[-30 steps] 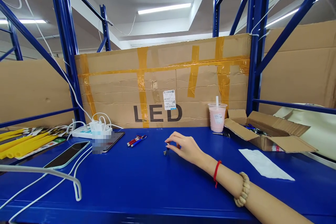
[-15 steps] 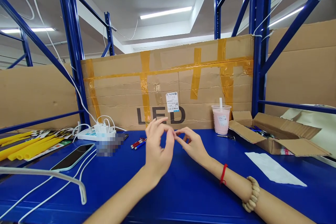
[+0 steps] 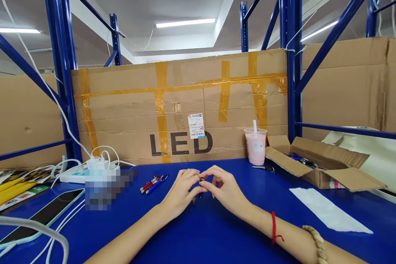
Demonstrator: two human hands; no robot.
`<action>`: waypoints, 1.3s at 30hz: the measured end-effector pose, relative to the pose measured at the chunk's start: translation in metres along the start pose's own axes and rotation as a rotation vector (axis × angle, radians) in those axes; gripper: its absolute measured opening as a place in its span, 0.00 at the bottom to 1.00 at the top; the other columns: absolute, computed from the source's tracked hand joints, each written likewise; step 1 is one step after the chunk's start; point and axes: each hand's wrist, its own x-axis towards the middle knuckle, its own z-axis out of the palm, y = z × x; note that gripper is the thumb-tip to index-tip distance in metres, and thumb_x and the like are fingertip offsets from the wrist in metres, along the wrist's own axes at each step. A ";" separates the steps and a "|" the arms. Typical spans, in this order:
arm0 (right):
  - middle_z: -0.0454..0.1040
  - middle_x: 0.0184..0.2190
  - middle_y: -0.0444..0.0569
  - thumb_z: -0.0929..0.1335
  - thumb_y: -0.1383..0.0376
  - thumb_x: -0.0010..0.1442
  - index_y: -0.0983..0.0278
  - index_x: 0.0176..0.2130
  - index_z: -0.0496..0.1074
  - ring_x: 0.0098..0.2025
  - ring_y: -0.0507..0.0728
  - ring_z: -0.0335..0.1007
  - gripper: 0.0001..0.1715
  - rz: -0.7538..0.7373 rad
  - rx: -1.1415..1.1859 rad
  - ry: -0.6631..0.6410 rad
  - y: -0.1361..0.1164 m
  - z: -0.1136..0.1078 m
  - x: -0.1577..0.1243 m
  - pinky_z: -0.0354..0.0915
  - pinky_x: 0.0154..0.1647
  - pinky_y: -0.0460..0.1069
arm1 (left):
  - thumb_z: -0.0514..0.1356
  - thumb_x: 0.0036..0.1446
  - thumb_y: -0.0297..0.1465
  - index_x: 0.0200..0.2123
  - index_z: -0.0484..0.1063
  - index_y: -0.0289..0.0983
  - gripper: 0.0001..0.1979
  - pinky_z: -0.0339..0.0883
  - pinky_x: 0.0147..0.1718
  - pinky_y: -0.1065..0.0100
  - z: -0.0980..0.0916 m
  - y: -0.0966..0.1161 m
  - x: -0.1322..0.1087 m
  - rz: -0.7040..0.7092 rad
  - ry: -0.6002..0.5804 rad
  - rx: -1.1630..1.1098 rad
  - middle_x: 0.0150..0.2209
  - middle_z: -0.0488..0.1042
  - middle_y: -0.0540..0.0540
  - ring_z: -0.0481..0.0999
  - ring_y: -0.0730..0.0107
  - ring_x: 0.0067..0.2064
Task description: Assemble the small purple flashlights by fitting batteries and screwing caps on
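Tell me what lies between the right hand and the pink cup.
Only bare blue bench top separates the right hand from the cup, as the head view shows.

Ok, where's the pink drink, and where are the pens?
pink drink (image 3: 255,148), head view, middle of the cup's side.
pens (image 3: 154,183), head view, middle of the bundle.

Big black letters spell LED on the brown cardboard box standing behind the fingers. A white sticker on the box, just above the fingers, has print too small to read. So does the label on the pink cup, to the right of the fingers.
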 end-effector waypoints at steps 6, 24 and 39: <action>0.71 0.38 0.46 0.65 0.62 0.58 0.60 0.47 0.68 0.26 0.49 0.68 0.16 0.104 -0.145 -0.089 0.002 -0.002 -0.001 0.65 0.25 0.45 | 0.51 0.62 0.29 0.36 0.69 0.39 0.08 0.55 0.46 0.63 -0.003 -0.006 0.002 -0.114 0.115 -0.088 0.38 0.75 0.49 0.70 0.65 0.41; 0.59 0.59 0.51 0.63 0.55 0.59 0.57 0.57 0.61 0.59 0.63 0.51 0.28 0.042 -0.481 -0.633 0.003 -0.011 -0.006 0.51 0.57 0.63 | 0.52 0.62 0.37 0.31 0.61 0.35 0.12 0.57 0.17 0.77 -0.002 -0.001 0.005 -0.754 0.312 -1.289 0.27 0.68 0.48 0.70 0.72 0.26; 0.62 0.56 0.52 0.60 0.64 0.63 0.56 0.57 0.63 0.59 0.59 0.54 0.23 -0.099 -0.469 -0.677 -0.011 -0.007 -0.010 0.51 0.57 0.59 | 0.53 0.62 0.38 0.32 0.60 0.34 0.12 0.54 0.14 0.80 -0.006 -0.003 0.004 -0.747 0.263 -1.496 0.23 0.67 0.49 0.69 0.77 0.22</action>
